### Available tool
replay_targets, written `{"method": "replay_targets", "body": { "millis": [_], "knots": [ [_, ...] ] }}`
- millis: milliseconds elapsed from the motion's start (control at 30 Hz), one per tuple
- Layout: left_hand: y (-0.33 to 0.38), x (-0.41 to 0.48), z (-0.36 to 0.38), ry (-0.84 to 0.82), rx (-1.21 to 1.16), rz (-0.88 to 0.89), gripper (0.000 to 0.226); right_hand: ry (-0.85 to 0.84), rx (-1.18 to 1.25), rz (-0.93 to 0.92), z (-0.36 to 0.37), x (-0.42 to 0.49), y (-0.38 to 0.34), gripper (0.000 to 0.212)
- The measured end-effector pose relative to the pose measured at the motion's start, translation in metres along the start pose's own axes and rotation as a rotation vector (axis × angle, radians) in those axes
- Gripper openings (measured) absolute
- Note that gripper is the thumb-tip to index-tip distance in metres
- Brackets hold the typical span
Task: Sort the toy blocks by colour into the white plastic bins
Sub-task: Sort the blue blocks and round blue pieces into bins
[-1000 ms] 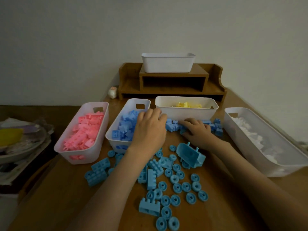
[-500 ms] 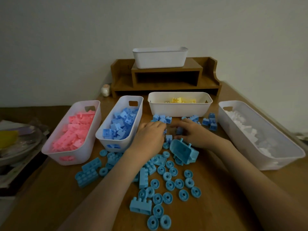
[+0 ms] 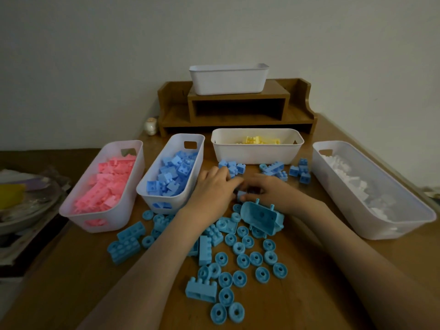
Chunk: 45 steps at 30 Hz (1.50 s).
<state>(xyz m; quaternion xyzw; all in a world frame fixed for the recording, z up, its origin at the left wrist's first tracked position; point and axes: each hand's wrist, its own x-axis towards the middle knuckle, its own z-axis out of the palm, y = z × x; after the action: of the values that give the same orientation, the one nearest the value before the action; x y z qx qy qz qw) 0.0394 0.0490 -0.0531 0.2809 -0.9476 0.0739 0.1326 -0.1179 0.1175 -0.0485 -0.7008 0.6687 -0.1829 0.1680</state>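
My left hand (image 3: pixel 213 189) and my right hand (image 3: pixel 270 190) meet at the middle of the wooden table, fingers curled around small blue blocks (image 3: pixel 240 194) between them. More small blue blocks (image 3: pixel 232 166) lie in front of the yellow-block bin (image 3: pixel 257 154), others (image 3: pixel 298 171) further right. The blue-block bin (image 3: pixel 152 201) stands just left of my left hand, with the pink-block bin (image 3: pixel 71 211) beyond it. The white-block bin (image 3: pixel 385 225) is at the right. Light-blue wheels (image 3: pixel 242 259), bricks (image 3: pixel 126 242) and a cart body (image 3: pixel 260 217) are scattered nearer to me.
A wooden desk shelf (image 3: pixel 238 110) stands against the wall with a white bin (image 3: pixel 228 81) on top, its contents hidden. A small pale jar (image 3: pixel 151 126) sits left of the shelf. A plate and clutter (image 3: pixel 23 201) lie off the table's left edge.
Both hands have drawn back from the yellow-block bin toward me and closed together over small blue blocks. The view has tilted, so the bins sit lower and closer.
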Motion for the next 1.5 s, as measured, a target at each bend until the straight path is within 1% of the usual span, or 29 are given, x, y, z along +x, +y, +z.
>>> {"method": "replay_targets", "body": {
  "millis": [33, 133, 200, 233, 267, 300, 367, 433, 500, 567, 633, 700, 800, 833, 900, 1000, 1033, 1067, 1100, 1167, 1200, 1233, 1267, 1300, 1367, 1500],
  "knots": [
    [0.0, 0.0, -0.001, 0.009, 0.01, -0.014, 0.035, 0.007, 0.004, 0.004, -0.001, -0.001, -0.002, 0.004],
    [0.001, 0.0, -0.003, 0.035, 0.063, -0.042, 0.028, 0.041, 0.022, 0.01, -0.002, -0.003, -0.005, 0.02],
    [0.003, 0.0, -0.004, 0.013, 0.057, -0.053, 0.03, 0.1, 0.02, 0.031, -0.001, -0.004, -0.005, 0.015],
    [0.004, 0.0, -0.005, -0.008, 0.052, -0.061, 0.032, 0.139, 0.057, 0.066, 0.0, -0.004, -0.003, 0.009],
    [0.004, 0.0, -0.006, -0.025, 0.051, -0.067, 0.033, 0.176, 0.152, 0.115, 0.0, -0.004, -0.004, 0.007],
    [0.004, 0.0, -0.006, -0.036, 0.054, -0.073, 0.033, 0.207, 0.321, 0.167, -0.001, -0.005, -0.005, 0.011],
    [0.004, 0.001, -0.007, -0.044, 0.046, -0.078, 0.033, 0.258, 0.818, 0.253, -0.006, -0.006, -0.01, 0.014],
    [0.004, 0.001, -0.008, -0.016, -0.048, -0.093, 0.029, 0.268, 1.284, 0.304, -0.01, -0.008, -0.014, 0.014],
    [0.002, 0.001, -0.01, 0.041, -0.242, -0.176, 0.02, 0.238, 1.583, 0.349, -0.012, -0.009, -0.016, 0.019],
    [0.0, 0.001, -0.01, 0.097, -0.401, -0.271, 0.017, 0.191, 1.738, 0.379, -0.012, -0.009, -0.017, 0.023],
    [-0.001, 0.001, -0.011, 0.108, -0.427, -0.294, 0.018, 0.174, 1.82, 0.415, -0.011, -0.008, -0.017, 0.025],
    [0.0, 0.0, -0.013, 0.074, -0.364, -0.266, 0.022, 0.163, 1.84, 0.445, -0.011, -0.008, -0.015, 0.029],
    [0.003, -0.003, -0.014, -0.068, -0.119, -0.211, 0.037, 0.107, 1.813, 0.468, -0.01, -0.008, -0.013, 0.035],
    [0.003, -0.004, -0.012, -0.088, -0.031, -0.189, 0.038, 0.094, 1.812, 0.485, -0.009, -0.008, -0.013, 0.037],
    [0.003, -0.004, -0.008, -0.069, 0.051, -0.169, 0.032, 0.091, 1.825, 0.52, -0.01, -0.008, -0.014, 0.038],
    [0.003, -0.001, -0.004, 0.0, 0.0, -0.18, 0.028, 0.094, 1.853, 0.513, -0.01, -0.009, -0.016, 0.039],
    [0.004, 0.0, -0.005, 0.048, -0.082, -0.193, 0.028, 0.085, 1.86, 0.482, -0.01, -0.01, -0.016, 0.039],
    [0.006, 0.002, -0.005, 0.112, -0.22, -0.225, 0.028, 0.075, 1.864, 0.445, -0.01, -0.01, -0.016, 0.037],
    [0.009, 0.003, -0.008, 0.182, -0.391, -0.279, 0.026, 0.069, 1.861, 0.402, -0.01, -0.011, -0.016, 0.035],
    [0.02, 0.006, -0.016, 0.21, -0.81, -0.442, 0.021, 0.104, 1.792, 0.309, -0.01, -0.01, -0.019, 0.029],
    [0.027, 0.008, -0.021, 0.181, -1.101, -0.538, 0.019, 0.138, 1.708, 0.257, -0.01, -0.009, -0.022, 0.026],
    [0.033, 0.01, -0.026, 0.113, -1.413, -0.632, 0.021, 0.176, 1.58, 0.214, -0.009, -0.007, -0.026, 0.023],
    [0.038, 0.01, -0.03, 0.035, -1.691, -0.701, 0.025, 0.215, 1.409, 0.186, -0.007, -0.007, -0.031, 0.019],
    [0.04, 0.011, -0.033, -0.018, -1.896, -0.739, 0.03, 0.25, 1.219, 0.173, -0.005, -0.007, -0.036, 0.017],
    [0.039, 0.009, -0.037, -0.076, -2.116, -0.767, 0.035, 0.274, 0.923, 0.153, -0.002, -0.009, -0.044, 0.019],
    [0.037, 0.006, -0.044, -0.095, -2.346, -0.83, 0.033, 0.175, 0.686, 0.099, 0.002, -0.012, -0.049, 0.042]
  ]
}}
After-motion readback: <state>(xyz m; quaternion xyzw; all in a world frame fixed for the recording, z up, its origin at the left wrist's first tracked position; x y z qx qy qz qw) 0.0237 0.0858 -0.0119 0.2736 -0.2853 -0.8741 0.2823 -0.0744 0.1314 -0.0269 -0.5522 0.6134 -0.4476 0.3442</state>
